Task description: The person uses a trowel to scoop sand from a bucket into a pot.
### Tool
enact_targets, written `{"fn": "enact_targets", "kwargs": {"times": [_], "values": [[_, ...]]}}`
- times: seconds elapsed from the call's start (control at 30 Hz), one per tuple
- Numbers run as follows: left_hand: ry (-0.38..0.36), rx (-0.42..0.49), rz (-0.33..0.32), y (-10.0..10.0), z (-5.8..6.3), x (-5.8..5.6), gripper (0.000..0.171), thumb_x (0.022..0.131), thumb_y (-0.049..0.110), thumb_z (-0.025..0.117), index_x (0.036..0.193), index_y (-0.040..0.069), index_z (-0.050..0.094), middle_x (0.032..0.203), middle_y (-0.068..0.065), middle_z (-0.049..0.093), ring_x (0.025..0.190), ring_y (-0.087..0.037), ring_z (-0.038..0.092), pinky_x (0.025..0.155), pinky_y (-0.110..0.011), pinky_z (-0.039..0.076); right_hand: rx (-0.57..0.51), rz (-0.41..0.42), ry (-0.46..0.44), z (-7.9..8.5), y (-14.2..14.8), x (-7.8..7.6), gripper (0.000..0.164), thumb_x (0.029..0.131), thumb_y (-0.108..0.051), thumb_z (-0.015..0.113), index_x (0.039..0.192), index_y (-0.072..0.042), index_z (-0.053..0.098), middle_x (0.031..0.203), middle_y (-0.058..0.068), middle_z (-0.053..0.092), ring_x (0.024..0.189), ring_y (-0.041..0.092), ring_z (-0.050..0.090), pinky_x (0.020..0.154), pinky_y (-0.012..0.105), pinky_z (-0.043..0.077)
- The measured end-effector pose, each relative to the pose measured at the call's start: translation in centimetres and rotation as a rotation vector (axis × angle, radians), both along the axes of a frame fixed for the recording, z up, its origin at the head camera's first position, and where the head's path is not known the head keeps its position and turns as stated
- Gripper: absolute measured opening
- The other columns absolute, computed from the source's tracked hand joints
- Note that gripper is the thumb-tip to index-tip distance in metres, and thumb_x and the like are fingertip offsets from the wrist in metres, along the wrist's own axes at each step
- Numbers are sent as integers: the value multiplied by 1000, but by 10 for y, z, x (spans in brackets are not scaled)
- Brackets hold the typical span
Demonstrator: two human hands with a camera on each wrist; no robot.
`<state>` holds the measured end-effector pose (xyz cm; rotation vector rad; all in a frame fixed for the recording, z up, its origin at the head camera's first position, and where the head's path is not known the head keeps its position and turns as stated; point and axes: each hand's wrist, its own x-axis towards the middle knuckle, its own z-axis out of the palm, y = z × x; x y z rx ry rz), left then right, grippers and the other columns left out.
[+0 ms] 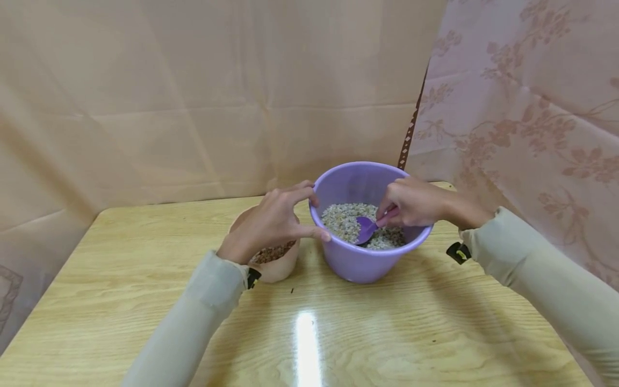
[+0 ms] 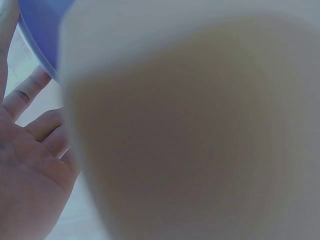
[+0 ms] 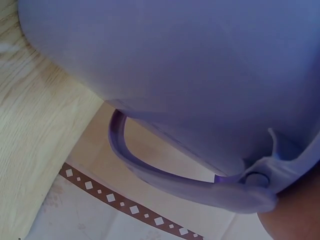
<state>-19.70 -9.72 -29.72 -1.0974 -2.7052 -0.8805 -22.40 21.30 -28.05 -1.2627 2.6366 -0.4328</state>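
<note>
A purple bucket (image 1: pixel 358 263) stands on the table, holding pale, speckled grains (image 1: pixel 345 217). My right hand (image 1: pixel 411 201) reaches in over its right rim and grips the handle of a purple scoop (image 1: pixel 366 230), whose blade rests among the grains. At the left rim is my left hand (image 1: pixel 271 220), thumb and fingers spread and touching the bucket's edge; the left wrist view shows an extended finger (image 2: pixel 30 92) at the rim. Beneath the left hand stands a beige pot (image 1: pixel 282 267) with reddish-brown bits (image 1: pixel 273 252) inside, partly hidden by that hand.
The bucket's hanging handle (image 3: pixel 165 185) shows in the right wrist view. A large blurred beige shape (image 2: pixel 190 135) fills most of the left wrist view. Small dark specks lie on the wooden table (image 1: pixel 145 269). Beige cloth (image 1: pixel 193 107) hangs behind, flowered cloth (image 1: pixel 532 134) at right.
</note>
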Motion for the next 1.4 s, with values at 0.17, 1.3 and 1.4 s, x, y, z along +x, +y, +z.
{"fn": "enact_targets", "kwargs": {"times": [0.17,1.3,1.4], "values": [[-5,3,-5,0,1,0,60,70,65,78,105,18,66,143,-5,56,74,-6,66,103,-54,37,-7,-13,-2,0,1,-1,15,80,-7,81,91,-16,81,82,-13,74,70,-3,66,65,22,54],[7,3,-6,1,-1,-3,60,68,64,80,103,17,67,141,-7,57,112,-23,65,104,-50,41,-70,-25,-25,-3,-1,-1,11,83,-12,81,93,-15,81,83,-10,75,64,4,68,53,22,50],[6,4,-8,1,-1,-3,61,68,64,80,103,16,67,142,-8,56,103,-21,68,105,-51,39,-86,-25,-51,-3,-1,-2,11,83,-12,81,94,-15,81,83,-10,75,64,6,69,53,22,51]]}}
